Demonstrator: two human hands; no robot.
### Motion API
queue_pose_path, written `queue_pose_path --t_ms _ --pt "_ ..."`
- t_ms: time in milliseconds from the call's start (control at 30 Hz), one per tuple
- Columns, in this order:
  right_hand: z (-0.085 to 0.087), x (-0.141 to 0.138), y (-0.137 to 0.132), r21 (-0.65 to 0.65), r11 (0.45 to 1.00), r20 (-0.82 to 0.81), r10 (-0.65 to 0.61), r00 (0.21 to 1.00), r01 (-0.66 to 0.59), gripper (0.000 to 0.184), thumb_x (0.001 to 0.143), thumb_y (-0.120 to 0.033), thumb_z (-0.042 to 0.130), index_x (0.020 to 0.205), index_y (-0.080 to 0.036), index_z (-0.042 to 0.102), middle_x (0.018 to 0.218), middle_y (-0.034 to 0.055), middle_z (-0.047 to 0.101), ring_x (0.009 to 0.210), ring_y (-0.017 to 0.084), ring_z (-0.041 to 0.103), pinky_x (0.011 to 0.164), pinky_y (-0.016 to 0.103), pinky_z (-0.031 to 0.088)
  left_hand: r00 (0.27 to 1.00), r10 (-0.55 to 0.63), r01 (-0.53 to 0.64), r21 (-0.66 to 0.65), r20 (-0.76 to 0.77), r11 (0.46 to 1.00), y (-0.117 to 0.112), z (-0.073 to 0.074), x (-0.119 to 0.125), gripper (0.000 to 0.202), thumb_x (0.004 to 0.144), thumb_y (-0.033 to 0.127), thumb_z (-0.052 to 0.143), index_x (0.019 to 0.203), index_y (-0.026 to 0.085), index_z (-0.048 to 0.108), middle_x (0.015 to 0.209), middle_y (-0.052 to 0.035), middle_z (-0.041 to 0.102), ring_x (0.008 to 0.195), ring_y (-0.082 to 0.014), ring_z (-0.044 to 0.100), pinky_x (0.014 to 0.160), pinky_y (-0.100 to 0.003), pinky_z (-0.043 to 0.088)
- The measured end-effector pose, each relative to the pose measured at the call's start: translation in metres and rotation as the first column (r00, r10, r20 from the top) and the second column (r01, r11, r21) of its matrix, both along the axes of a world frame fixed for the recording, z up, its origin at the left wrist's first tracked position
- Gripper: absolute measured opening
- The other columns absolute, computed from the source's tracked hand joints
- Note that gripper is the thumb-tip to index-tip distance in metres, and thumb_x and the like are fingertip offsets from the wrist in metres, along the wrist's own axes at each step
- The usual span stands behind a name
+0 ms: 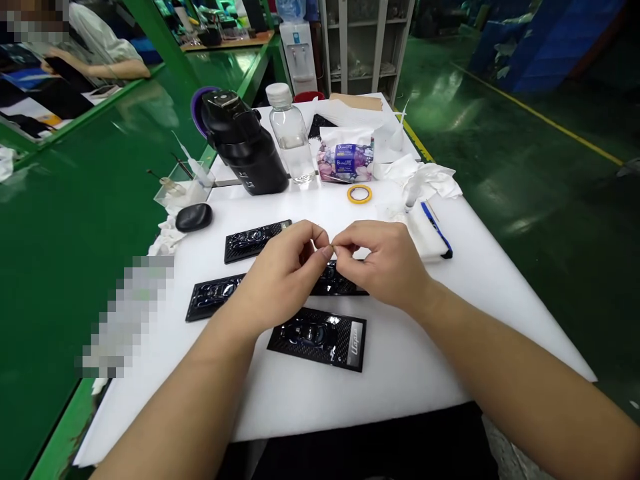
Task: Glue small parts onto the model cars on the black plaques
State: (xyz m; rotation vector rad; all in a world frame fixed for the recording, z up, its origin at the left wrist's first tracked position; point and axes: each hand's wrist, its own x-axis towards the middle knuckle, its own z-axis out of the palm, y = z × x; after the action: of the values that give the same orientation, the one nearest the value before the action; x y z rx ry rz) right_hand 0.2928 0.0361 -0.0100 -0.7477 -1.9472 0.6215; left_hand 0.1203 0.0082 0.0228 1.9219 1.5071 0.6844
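Observation:
My left hand (285,273) and my right hand (383,263) meet over the middle of the white work surface, fingertips pinched and almost touching. Between them is something tiny that I cannot make out. Just beneath lies a black plate with a glossy raised car shape (337,283), partly covered by my right hand. Nearer to me rests a similar car plate (313,337) with a silver label at its right end. Two more such plates, one at the left (213,295) and one farther back (250,242), are partly hidden by my left hand and arm.
Behind my hands are a yellow tape roll (359,194), a tissue pack (346,160), a clear bottle (293,137) and a large black flask (245,147). A black oval case (194,217) sits left; a white pad (425,233) lies right. Another person (105,50) sits far left.

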Motion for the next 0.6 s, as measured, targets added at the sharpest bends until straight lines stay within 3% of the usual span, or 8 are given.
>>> queue_pose_path --t_ms 100,167,233,300,367,433,500,600 --pt "0.002 0.0 -0.001 -0.02 1.0 -0.008 0.022 1.0 -0.022 0.015 0.079 -0.004 0.058 0.07 -0.012 0.067 0.071 -0.0008 0.063 0.067 0.01 0.052 0.065 0.024 0.04 0.999 -0.014 0.016 -0.047 0.04 0.999 0.0 0.002 -0.003 0.02 0.094 0.035 0.048 0.082 0.021 0.053 0.07 0.0037 0.049 0.063 -0.0124 0.042 0.057 -0.028 0.034" --pt "0.003 0.001 -0.002 -0.213 0.976 -0.054 0.04 0.998 -0.051 0.013 0.08 -0.009 0.059 0.071 -0.013 0.068 0.068 -0.0015 0.062 0.063 0.009 0.052 0.06 0.023 0.04 0.995 -0.058 0.063 -0.059 0.082 0.996 0.001 0.002 -0.006 0.021 0.095 0.036 0.048 0.081 0.021 0.051 0.072 0.0032 0.049 0.067 -0.0126 0.042 0.059 -0.027 0.035" --pt "0.005 0.001 -0.002 -0.493 0.858 -0.143 0.083 0.986 -0.144 0.011 0.081 -0.016 0.061 0.072 -0.014 0.068 0.066 -0.0016 0.062 0.061 0.009 0.053 0.055 0.021 0.04 0.981 -0.104 0.121 -0.101 0.161 0.987 0.001 0.001 -0.007 0.02 0.094 0.036 0.049 0.081 0.021 0.051 0.074 0.0027 0.05 0.069 -0.0125 0.043 0.061 -0.026 0.037" --pt "0.005 0.002 0.001 -0.693 0.66 -0.272 0.133 0.953 -0.289 0.012 0.081 -0.022 0.063 0.074 -0.014 0.067 0.066 -0.0012 0.063 0.06 0.01 0.056 0.055 0.02 0.044 0.955 -0.122 0.171 -0.165 0.272 0.971 0.001 0.001 -0.007 0.02 0.094 0.035 0.05 0.081 0.02 0.053 0.074 0.0024 0.052 0.066 -0.0118 0.045 0.059 -0.025 0.038" --pt "0.005 0.002 0.003 -0.762 0.498 -0.404 0.131 0.905 -0.413 0.013 0.08 -0.025 0.065 0.075 -0.013 0.066 0.067 -0.0005 0.065 0.061 0.01 0.059 0.058 0.02 0.047 0.94 -0.087 0.153 -0.18 0.329 0.972 0.0 0.004 -0.006 0.019 0.092 0.036 0.053 0.083 0.02 0.056 0.071 0.0023 0.055 0.061 -0.0109 0.046 0.056 -0.025 0.038" --pt "0.006 0.0 0.003 -0.767 0.435 -0.48 0.1 0.872 -0.472 0.013 0.081 -0.026 0.066 0.077 -0.013 0.066 0.069 -0.0002 0.066 0.06 0.009 0.059 0.058 0.019 0.048 0.973 -0.013 0.035 -0.093 0.231 0.995 -0.003 0.01 -0.004 0.018 0.09 0.037 0.058 0.083 0.021 0.061 0.067 0.0027 0.057 0.056 -0.0106 0.046 0.053 -0.025 0.037" --pt "0.008 0.0 0.002 -0.761 0.458 -0.474 0.094 0.876 -0.46 0.015 0.083 -0.028 0.065 0.08 -0.013 0.067 0.073 0.0012 0.067 0.062 0.009 0.06 0.06 0.02 0.049 0.995 0.091 -0.096 0.122 0.045 0.988 -0.01 0.019 -0.005 0.015 0.087 0.035 0.062 0.081 0.022 0.065 0.068 0.0025 0.061 0.058 -0.0116 0.05 0.055 -0.026 0.039" --pt "0.016 0.005 -0.004 -0.665 0.697 -0.283 0.098 0.954 -0.269 0.018 0.089 -0.031 0.063 0.09 -0.014 0.07 0.085 0.0038 0.07 0.072 0.012 0.063 0.068 0.025 0.053 0.958 0.272 -0.222 0.373 -0.089 0.901 -0.026 0.03 -0.015 0.009 0.085 0.033 0.065 0.082 0.025 0.069 0.084 0.0024 0.068 0.074 -0.0145 0.057 0.066 -0.028 0.045"
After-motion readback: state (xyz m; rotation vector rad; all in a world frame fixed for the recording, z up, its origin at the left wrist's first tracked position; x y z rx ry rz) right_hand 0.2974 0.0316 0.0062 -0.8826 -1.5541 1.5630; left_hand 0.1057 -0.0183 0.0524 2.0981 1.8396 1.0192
